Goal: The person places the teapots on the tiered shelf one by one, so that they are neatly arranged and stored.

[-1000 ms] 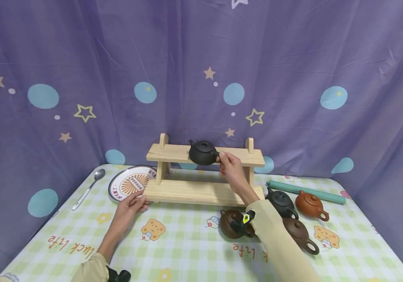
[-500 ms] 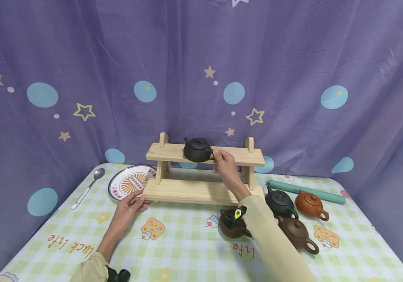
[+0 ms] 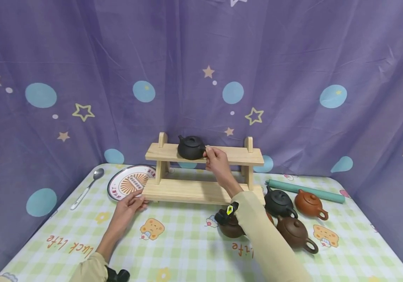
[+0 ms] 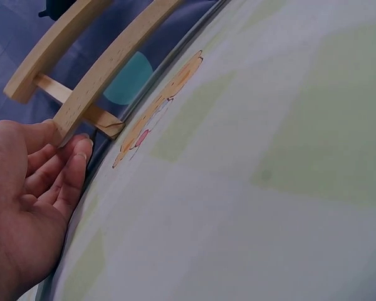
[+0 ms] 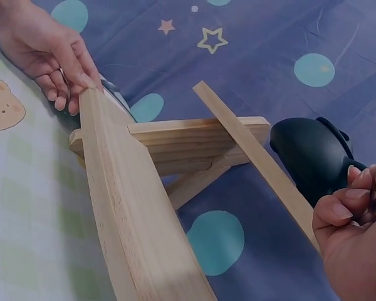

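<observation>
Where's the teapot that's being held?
In the head view, the black teapot is at the upper shelf of the wooden stand, left of the right hand holding it; shelf contact is unclear.

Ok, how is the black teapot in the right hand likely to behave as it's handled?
The black teapot looks rigid and probably breakable, judging by its hard, matte body and slim spout. Held from one side by the right hand, it may dip toward the spout. Its wide, squat shape suggests it should resist tipping once down.
</observation>
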### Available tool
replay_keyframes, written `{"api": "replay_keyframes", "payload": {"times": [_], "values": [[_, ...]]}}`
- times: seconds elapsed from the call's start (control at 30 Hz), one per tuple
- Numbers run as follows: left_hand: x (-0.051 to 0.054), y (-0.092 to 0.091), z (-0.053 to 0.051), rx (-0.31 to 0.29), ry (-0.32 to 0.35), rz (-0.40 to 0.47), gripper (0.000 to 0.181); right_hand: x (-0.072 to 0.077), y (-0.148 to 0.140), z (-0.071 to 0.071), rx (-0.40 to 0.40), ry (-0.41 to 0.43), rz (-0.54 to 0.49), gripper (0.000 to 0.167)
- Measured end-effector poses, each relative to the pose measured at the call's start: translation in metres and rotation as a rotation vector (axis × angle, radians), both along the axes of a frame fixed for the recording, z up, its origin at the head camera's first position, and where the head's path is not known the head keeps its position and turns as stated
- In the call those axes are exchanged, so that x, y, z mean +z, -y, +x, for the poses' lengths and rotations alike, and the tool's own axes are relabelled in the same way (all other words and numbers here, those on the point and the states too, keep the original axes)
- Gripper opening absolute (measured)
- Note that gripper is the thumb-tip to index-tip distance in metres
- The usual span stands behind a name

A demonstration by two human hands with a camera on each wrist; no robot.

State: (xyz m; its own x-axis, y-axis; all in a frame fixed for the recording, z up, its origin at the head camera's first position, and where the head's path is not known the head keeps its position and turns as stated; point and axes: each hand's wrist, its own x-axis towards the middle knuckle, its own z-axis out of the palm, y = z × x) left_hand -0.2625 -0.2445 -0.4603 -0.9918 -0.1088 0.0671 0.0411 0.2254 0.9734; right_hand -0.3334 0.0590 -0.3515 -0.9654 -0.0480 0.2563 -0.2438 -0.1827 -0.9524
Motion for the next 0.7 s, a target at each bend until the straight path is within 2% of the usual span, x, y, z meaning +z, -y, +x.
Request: {"api": "replay_keyframes", "payload": {"times": [0.7], "values": [[0.000, 0.001, -0.002, 0.009, 0.018, 0.000, 0.047, 0.000, 0.021, -0.003, -0.042, 0.006, 0.020, 0.036]]}}
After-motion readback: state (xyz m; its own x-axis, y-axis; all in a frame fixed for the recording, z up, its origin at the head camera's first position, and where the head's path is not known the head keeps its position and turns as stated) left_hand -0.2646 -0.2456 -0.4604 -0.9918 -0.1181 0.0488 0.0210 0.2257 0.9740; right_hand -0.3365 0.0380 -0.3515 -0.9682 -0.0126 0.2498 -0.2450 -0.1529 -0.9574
